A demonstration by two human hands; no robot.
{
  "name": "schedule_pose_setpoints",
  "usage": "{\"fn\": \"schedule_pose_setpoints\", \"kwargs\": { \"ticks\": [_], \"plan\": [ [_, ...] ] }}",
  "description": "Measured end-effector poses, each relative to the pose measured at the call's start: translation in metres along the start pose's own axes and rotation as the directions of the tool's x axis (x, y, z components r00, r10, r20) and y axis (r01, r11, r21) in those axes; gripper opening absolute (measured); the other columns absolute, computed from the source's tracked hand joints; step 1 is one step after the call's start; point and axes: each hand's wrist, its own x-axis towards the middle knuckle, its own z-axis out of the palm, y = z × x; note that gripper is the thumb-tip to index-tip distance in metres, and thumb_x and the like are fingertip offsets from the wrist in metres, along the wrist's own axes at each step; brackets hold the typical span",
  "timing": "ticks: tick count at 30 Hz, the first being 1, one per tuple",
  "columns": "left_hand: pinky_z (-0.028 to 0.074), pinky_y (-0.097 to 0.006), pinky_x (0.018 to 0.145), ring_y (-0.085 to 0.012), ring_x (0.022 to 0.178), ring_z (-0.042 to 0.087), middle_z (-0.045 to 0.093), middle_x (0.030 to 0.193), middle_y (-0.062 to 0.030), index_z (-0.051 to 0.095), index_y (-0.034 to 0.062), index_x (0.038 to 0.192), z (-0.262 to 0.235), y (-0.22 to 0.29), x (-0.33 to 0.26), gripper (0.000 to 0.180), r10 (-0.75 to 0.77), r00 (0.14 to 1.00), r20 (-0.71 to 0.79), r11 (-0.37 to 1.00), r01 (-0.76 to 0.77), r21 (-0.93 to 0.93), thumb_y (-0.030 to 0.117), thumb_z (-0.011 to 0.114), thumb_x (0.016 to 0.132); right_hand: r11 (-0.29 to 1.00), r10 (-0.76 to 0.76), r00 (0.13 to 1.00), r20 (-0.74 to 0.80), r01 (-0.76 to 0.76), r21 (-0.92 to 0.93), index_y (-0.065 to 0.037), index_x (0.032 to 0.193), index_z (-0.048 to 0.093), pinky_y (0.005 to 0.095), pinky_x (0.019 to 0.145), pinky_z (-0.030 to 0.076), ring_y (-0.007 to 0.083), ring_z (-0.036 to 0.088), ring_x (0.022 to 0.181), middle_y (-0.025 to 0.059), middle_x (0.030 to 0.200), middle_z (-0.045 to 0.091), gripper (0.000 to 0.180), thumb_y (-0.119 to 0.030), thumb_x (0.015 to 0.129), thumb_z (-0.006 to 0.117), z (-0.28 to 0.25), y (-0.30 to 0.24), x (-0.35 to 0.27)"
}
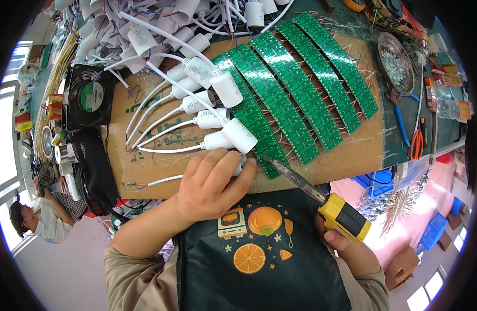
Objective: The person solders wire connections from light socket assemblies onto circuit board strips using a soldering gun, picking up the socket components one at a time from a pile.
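My left hand (210, 181) is closed around a white plastic cylinder (242, 161) with a white cable, mostly hidden by the fingers. In my right hand (336, 241) is a soldering iron (347, 216) with a yellow and black handle. Its dark tip reaches the near end of the leftmost green circuit board strip (256, 129), close to the left fingertips. Whether the tip touches the board I cannot tell. Several more white cylinders (239, 136) lie along that strip's left side, their cables trailing left. More green board strips (313, 88) with red wires lie side by side to the right.
White cylinders and cables are heaped (140, 39) at the back left. A black fan (88, 97) stands at left on the cardboard-covered bench (160, 173). At right are a metal dish (395, 62), blue-handled pliers (402, 124) and orange-handled scissors (417, 142). Another person (46, 217) sits far left.
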Motion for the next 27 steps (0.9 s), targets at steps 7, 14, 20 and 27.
{"fn": "schedule_pose_setpoints", "kwargs": {
  "ticks": [7, 14, 20, 27],
  "plan": [
    [0.049, -0.036, 0.073, -0.0261, 0.091, 0.061, 0.055, 0.107, -0.0114, 0.073, 0.0075, 0.107, 0.003, -0.001, -0.001, 0.038, 0.017, 1.000, -0.008, 1.000, -0.017, -0.003, 0.011, 0.072, 0.068, 1.000, 0.001, 1.000, -0.030, 0.000, 0.029, -0.008, 0.075, 0.055, 0.0340, 0.051, 0.039, 0.0228, 0.050, 0.054, 0.0037, 0.063, 0.052, 0.039, -0.041, 0.090, 0.070, 0.005, 0.000, 0.001],
    [0.050, -0.036, 0.075, -0.0232, 0.091, 0.062, 0.058, 0.110, -0.0096, 0.069, 0.0079, 0.106, 0.005, -0.001, 0.000, 0.032, 0.012, 0.999, -0.032, 1.000, -0.012, 0.017, 0.015, 0.067, 0.076, 0.997, 0.047, 0.999, -0.024, -0.046, 0.059, -0.007, 0.075, 0.055, 0.0337, 0.052, 0.039, 0.0225, 0.050, 0.054, 0.0038, 0.064, 0.052, 0.041, -0.042, 0.089, 0.071, 0.004, 0.000, -0.002],
    [0.049, -0.037, 0.074, -0.0264, 0.092, 0.061, 0.055, 0.107, -0.0112, 0.072, 0.0079, 0.108, 0.003, 0.000, 0.001, 0.037, 0.010, 1.000, 0.006, 1.000, -0.010, 0.004, 0.012, 0.070, 0.071, 0.980, 0.165, 0.986, 0.020, -0.166, 0.107, -0.007, 0.076, 0.056, 0.0335, 0.052, 0.040, 0.0225, 0.052, 0.055, 0.0042, 0.064, 0.054, 0.039, -0.041, 0.089, 0.071, 0.000, -0.004, -0.004],
    [0.049, -0.037, 0.075, -0.0263, 0.093, 0.061, 0.055, 0.108, -0.0111, 0.072, 0.0078, 0.108, 0.003, 0.000, 0.000, 0.037, 0.006, 1.000, 0.013, 1.000, -0.006, 0.002, 0.012, 0.070, 0.071, 0.969, 0.190, 0.982, 0.019, -0.191, 0.160, -0.007, 0.077, 0.057, 0.0335, 0.052, 0.040, 0.0221, 0.052, 0.055, 0.0044, 0.065, 0.054, 0.036, -0.037, 0.088, 0.073, 0.003, 0.003, -0.013]
  ]
}}
